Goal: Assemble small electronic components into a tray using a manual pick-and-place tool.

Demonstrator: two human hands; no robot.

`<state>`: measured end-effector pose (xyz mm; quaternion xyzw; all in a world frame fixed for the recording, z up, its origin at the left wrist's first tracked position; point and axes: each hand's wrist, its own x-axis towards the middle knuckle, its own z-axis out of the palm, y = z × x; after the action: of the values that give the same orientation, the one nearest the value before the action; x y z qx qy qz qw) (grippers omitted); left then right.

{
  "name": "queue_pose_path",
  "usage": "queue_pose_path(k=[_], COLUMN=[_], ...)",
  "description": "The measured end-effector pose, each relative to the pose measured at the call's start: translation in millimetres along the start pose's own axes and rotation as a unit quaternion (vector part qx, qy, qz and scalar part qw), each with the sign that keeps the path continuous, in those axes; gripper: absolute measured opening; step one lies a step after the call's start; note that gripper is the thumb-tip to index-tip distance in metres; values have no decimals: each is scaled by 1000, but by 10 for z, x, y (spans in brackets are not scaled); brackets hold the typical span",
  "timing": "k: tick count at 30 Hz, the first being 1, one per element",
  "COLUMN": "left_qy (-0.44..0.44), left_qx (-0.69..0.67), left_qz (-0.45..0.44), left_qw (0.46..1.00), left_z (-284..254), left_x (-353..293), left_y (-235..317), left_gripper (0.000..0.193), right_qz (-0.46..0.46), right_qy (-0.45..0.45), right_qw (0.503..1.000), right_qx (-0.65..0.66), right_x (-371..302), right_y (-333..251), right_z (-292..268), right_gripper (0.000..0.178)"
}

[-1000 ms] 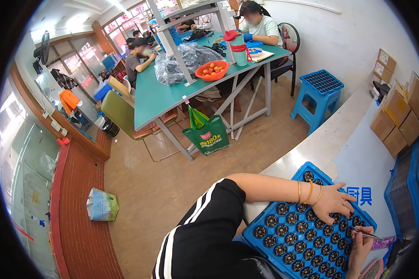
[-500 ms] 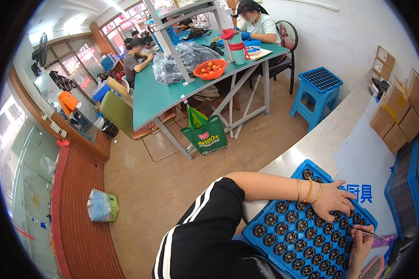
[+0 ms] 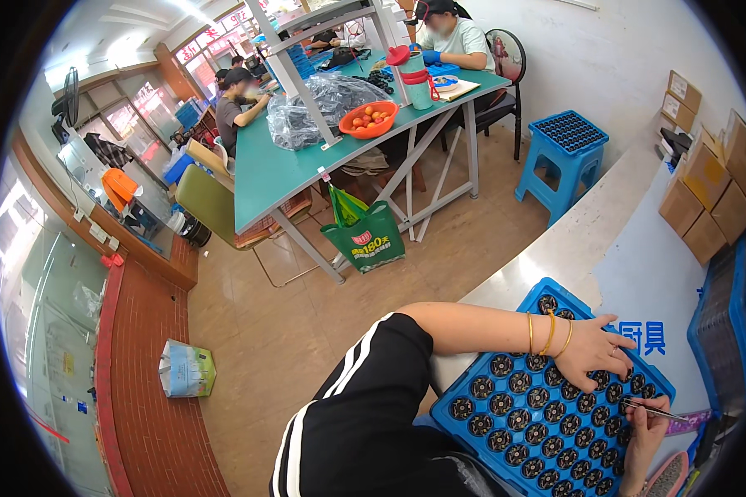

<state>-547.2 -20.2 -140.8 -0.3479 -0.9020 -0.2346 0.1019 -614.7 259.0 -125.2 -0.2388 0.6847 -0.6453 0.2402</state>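
A blue tray (image 3: 464, 385) lies tilted across the near right of the counter, filled with rows of small round black parts with metallic centres. My left hand (image 3: 590, 352), with gold bangles at the wrist, rests palm down over its upper part. Its fingers are spread, touching the parts at the far right side; what lies under the palm is hidden. By the right edge of the tray my right hand (image 3: 645, 432) pinches metal tweezers (image 3: 661, 412). The tips point at one of the round parts near my left fingertips; whether they touch it is too small to tell.
Blue trays (image 3: 725, 323) stand stacked at the right, below cardboard boxes (image 3: 706, 203). A blue stool (image 3: 565, 166) bears another tray of parts. Beyond is a green table (image 3: 286, 178) with an orange basket (image 3: 368, 120) of fruit, a plastic bag and co-workers seated around it.
The view has shifted slightly. My left hand keeps its place on the tray, while the right hand and tweezers have moved only a little, near the same parts.
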Motion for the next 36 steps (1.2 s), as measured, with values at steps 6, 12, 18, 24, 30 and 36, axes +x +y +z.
queue_pose_path(k=[6,12,18,24,30,36], left_qy=[-11,5,32,-19,-107,-106], left_qx=[-7,-6,3,66,63,58], left_qz=[-4,-6,22,-48,-23,-31], left_qw=[1000,1000,999,996,992,992], left_z=[-18,18,53,-287,-298,-274], left_x=[17,-21,66,-8,82,10], left_y=[18,64,28,87,348,523], left_gripper=[51,49,47,56,57,54], right_qz=[-5,-6,-57,-83,-70,-75], right_qy=[-4,18,-8,25,-21,-45], right_qw=[1000,1000,998,995,987,970], right_qx=[-10,-1,8,-50,-143,-229], right_x=[-15,-53,-84,93,-38,-93], right_y=[-4,15,15,-219,-196,-209], right_z=[-23,12,-45,163,48,67], right_gripper=[24,33,22,12,13,15])
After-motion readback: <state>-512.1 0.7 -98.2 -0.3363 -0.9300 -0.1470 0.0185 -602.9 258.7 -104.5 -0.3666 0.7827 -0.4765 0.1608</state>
